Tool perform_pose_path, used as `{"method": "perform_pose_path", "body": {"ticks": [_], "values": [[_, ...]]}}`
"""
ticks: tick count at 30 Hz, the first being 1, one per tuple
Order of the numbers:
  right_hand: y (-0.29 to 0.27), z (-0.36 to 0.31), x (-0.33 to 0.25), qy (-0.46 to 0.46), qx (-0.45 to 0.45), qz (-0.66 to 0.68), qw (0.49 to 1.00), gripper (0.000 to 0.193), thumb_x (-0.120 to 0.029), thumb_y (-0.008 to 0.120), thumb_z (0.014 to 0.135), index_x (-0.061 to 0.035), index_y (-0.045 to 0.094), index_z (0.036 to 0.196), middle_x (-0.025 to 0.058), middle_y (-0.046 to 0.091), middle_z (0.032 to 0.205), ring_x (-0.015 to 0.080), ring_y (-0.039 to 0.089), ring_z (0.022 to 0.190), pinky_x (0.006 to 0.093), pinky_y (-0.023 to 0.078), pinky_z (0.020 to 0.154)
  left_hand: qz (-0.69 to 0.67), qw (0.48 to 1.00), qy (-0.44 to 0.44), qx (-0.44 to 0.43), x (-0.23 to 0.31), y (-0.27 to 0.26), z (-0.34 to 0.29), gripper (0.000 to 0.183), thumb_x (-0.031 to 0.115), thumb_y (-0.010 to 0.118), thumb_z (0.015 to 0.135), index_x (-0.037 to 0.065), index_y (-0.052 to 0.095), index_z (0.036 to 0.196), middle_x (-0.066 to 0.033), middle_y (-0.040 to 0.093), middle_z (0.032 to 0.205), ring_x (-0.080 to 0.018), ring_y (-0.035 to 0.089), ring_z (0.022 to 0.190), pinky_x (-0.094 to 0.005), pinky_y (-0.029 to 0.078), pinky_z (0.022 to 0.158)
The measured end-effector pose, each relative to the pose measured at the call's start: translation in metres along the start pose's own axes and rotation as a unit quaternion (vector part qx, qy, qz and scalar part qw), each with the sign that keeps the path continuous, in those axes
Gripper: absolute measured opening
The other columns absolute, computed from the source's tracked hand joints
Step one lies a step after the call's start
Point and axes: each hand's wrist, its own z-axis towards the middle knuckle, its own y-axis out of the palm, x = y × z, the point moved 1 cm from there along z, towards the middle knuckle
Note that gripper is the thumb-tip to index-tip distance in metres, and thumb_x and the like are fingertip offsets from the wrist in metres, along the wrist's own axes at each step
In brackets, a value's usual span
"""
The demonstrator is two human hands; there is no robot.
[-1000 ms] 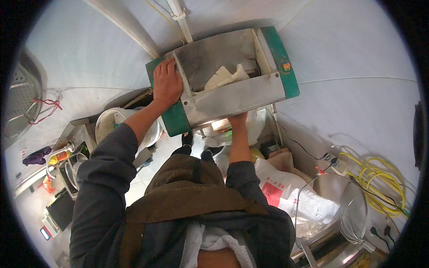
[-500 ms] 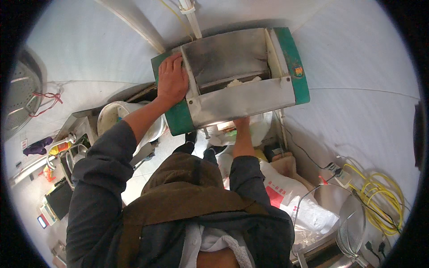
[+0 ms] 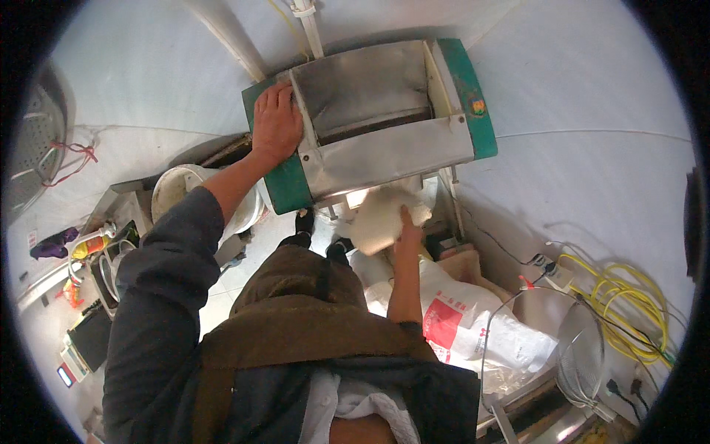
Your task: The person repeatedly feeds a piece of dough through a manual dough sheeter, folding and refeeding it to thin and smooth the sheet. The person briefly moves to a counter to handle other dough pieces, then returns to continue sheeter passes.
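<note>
A dough rolling machine [image 3: 384, 155] with a steel hopper and green end panels stands in front of me. My left hand [image 3: 278, 126] lies over the top of its left end, fingers stretched along the edge between the green panel and the hopper. Below the machine's front plate hangs a pale, floppy sheet of dough [image 3: 379, 220]. My right hand [image 3: 407, 231] grips its right side, with a finger showing on top and the rest partly hidden. Whether the sheet's upper edge is still between the rollers, I cannot tell.
A white bucket [image 3: 177, 194] stands left of the machine. Lower right are a white sack with a red patch [image 3: 473, 318], a wire strainer [image 3: 580, 355] and coiled yellow cable [image 3: 621, 303]. A black cord [image 3: 499, 240] runs to a power socket [image 3: 551, 270]. Perforated steel trays [image 3: 37, 148] hang at left.
Dough that showed in the hopper slot is gone from there. A dough sheet now hangs below the machine, and my right hand has come out from underneath, holding it. My left hand stays put.
</note>
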Motion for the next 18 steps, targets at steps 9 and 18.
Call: {"method": "perform_pose_path", "body": {"ticks": [9,18], "values": [[0.024,-0.205,-0.273,-0.101,-0.137,-0.166,0.971,0.055,-0.023,0.087,0.082,0.0019,0.072,0.129,0.0117,0.076,0.118,0.0221,0.074,0.103,0.0383,0.058,0.095,0.007,1.000,-0.007,-0.008,0.001,0.004,0.001,0.042,0.013,0.058,0.095,-0.001,0.057,0.134,-0.0207,0.057,0.142,-0.0426,0.052,0.132,-0.0536,0.041,0.116],[0.260,-0.061,-0.396,-0.186,-0.355,-0.063,0.914,0.058,-0.036,0.079,0.099,0.0022,0.061,0.139,0.0116,0.070,0.130,0.0219,0.069,0.115,0.0400,0.055,0.103,0.013,0.999,-0.008,-0.034,0.002,-0.005,-0.001,0.046,0.014,0.061,0.094,-0.001,0.054,0.137,-0.0204,0.055,0.142,-0.0422,0.051,0.133,-0.0538,0.038,0.117]]}}
